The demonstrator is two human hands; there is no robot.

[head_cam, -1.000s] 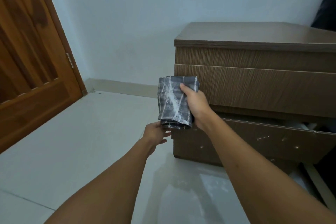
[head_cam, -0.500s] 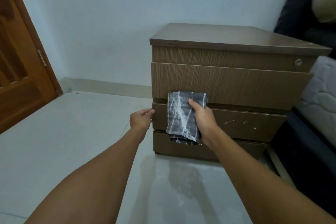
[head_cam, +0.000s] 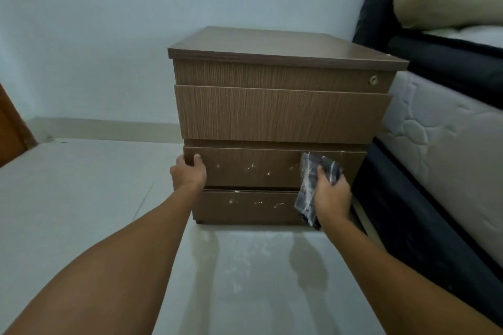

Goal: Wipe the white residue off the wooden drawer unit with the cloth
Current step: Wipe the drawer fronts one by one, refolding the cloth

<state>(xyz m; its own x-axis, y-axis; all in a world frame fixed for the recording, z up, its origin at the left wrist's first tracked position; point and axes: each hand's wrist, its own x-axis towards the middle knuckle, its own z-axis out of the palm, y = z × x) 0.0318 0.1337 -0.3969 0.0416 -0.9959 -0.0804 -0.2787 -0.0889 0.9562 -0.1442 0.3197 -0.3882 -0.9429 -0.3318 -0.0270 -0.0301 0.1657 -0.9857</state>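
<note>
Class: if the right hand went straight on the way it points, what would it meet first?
Probably the upper speckled drawer front, near its right end; the cloth the right hand grips would touch first. Depth unclear: it may touch already.

Drawer unit (head_cam: 280,114) on floor (head_cam: 68,198) against wall (head_cam: 109,35), bed (head_cam: 449,130) just right, door (head_cam: 11,130) far left.
</note>
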